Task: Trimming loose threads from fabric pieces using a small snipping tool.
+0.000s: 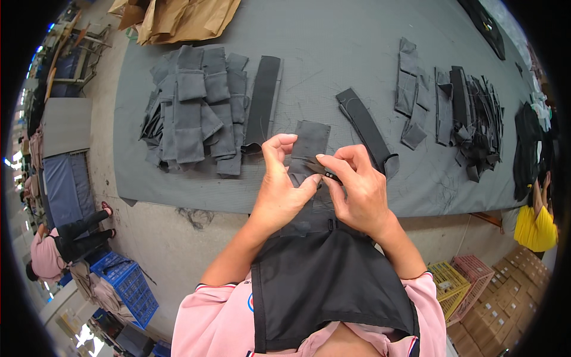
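Close to the table's near edge, a dark grey fabric strip (311,140) is between my hands. My left hand (278,191) is closed on it, its thumb pressing the cloth and its index finger along the strip's left side. From the right, my right hand (364,193) pinches a small dark tool, seemingly thread snips (331,175), with a pointed blade lying against the strip. My fingers hide most of the tool. The strip's far end lies flat on the table, while its near part hangs toward my black apron (333,279).
On the grey table (333,65), a heap of grey strips (190,125) lies left, black strips (263,98) nearby, and a bundle of dark strips (485,119) right. Brown paper (190,21) sits far left. Crates (128,285) stand on the floor. A person in yellow (535,228) is at right.
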### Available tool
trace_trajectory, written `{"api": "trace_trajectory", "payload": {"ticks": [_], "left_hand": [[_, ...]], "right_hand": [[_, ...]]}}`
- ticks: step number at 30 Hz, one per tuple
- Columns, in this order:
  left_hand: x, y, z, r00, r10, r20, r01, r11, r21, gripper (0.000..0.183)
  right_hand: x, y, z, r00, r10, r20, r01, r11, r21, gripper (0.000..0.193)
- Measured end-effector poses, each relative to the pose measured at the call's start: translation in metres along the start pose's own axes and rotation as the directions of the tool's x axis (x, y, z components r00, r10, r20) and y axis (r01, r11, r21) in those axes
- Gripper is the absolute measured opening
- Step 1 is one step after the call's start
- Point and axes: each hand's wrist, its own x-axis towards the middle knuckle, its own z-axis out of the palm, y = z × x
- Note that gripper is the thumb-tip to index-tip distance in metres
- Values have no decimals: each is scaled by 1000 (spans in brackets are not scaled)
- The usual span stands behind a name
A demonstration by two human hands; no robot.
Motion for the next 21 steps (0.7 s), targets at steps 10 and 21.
{"api": "trace_trajectory", "payload": {"ticks": [10,21], "left_hand": [[0,2,0,998,-12,63,9,999,37,76],[-2,-1,-2,995,-52,86,39,988,149,77]], "right_hand": [[21,17,-14,944,-190,271,191,981,20,37],[6,16,-1,959,-245,139,257,964,-71,38]]}}
